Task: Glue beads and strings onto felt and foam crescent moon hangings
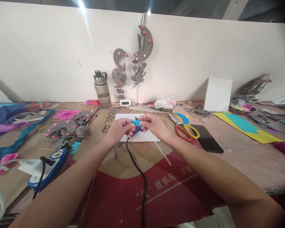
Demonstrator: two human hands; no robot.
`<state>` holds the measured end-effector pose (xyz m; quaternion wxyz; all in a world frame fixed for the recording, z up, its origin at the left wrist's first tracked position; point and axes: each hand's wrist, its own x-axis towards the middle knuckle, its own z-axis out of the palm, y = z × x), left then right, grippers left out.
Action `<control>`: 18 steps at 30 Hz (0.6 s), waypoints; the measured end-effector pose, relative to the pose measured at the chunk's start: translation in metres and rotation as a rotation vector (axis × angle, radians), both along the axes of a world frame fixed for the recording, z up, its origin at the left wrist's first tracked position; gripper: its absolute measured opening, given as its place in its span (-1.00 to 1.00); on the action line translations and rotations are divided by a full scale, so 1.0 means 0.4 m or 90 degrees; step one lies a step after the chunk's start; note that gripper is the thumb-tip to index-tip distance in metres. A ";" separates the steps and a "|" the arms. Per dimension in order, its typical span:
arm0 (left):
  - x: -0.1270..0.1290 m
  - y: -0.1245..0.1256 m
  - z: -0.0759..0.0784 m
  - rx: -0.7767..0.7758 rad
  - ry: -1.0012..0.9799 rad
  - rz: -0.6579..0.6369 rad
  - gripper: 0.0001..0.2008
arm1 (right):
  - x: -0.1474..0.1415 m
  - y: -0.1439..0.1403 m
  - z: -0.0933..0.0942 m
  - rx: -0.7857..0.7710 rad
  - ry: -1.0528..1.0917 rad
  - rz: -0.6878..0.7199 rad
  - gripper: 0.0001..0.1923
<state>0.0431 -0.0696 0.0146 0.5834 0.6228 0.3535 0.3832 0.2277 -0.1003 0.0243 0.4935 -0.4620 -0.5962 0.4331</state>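
Both my hands meet over a white sheet (146, 136) at the table's middle. My left hand (118, 128) grips a dark blue glue gun (136, 129) whose black cord (140, 171) trails toward me. My right hand (152, 123) pinches a small blue felt piece (136, 122) right at the gun's tip. The gun's nozzle is hidden by the fingers.
Red and yellow scissors (184, 128) and a black phone (207, 139) lie right of my hands. Grey felt shapes with pink dots (68, 128), a power strip (48, 166), a water bottle (102, 88), a white box (217, 94) and yellow and blue sheets (247, 126) surround them. Felt moons (143, 47) hang on the wall.
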 end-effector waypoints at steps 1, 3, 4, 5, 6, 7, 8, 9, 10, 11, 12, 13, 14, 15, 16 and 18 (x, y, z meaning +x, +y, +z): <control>0.001 -0.004 0.002 -0.008 -0.009 -0.004 -0.62 | -0.008 -0.002 -0.001 -0.003 0.005 -0.004 -0.77; 0.002 -0.010 0.006 -0.015 -0.018 -0.014 -0.59 | -0.014 -0.005 -0.005 -0.007 0.011 -0.016 -0.78; 0.002 -0.011 0.005 -0.011 -0.017 -0.025 -0.59 | -0.015 -0.007 -0.007 -0.009 0.013 -0.016 -0.78; 0.002 -0.012 0.004 -0.003 -0.015 -0.039 -0.59 | -0.016 -0.011 -0.009 -0.009 0.015 -0.012 -0.77; 0.003 -0.012 0.002 0.005 -0.010 -0.053 -0.58 | -0.017 -0.015 -0.012 -0.011 0.019 -0.004 -0.76; 0.003 -0.011 -0.002 0.015 -0.005 -0.064 -0.58 | -0.019 -0.019 -0.015 -0.015 0.024 0.006 -0.75; 0.004 -0.011 -0.005 0.025 -0.001 -0.072 -0.56 | -0.021 -0.023 -0.018 -0.025 0.029 0.017 -0.74; 0.005 -0.012 -0.009 0.033 0.001 -0.077 -0.55 | -0.023 -0.026 -0.021 -0.039 0.033 0.029 -0.74; 0.007 -0.013 -0.011 0.038 0.004 -0.080 -0.53 | -0.023 -0.026 -0.024 -0.054 0.034 0.038 -0.76; 0.009 -0.015 -0.013 0.040 0.006 -0.078 -0.52 | -0.020 -0.023 -0.025 -0.066 0.033 0.042 -0.78; 0.011 -0.017 -0.014 0.041 0.009 -0.074 -0.51 | -0.012 -0.017 -0.026 -0.071 0.028 0.038 -0.80; 0.012 -0.019 -0.013 0.041 0.013 -0.065 -0.51 | 0.001 -0.008 -0.025 -0.066 0.012 0.018 -0.82; 0.013 -0.021 -0.011 0.042 0.018 -0.049 -0.52 | 0.019 0.005 -0.022 -0.056 -0.020 -0.014 -0.84; 0.014 -0.023 -0.009 0.047 0.025 -0.027 -0.54 | 0.041 0.020 -0.019 -0.046 -0.065 -0.061 -0.86; 0.014 -0.024 -0.006 0.057 0.033 -0.005 -0.55 | 0.066 0.036 -0.015 -0.033 -0.152 -0.122 -0.86; 0.011 -0.022 -0.001 0.085 0.058 0.041 -0.58 | 0.117 0.069 -0.011 -0.054 -0.306 -0.180 -0.82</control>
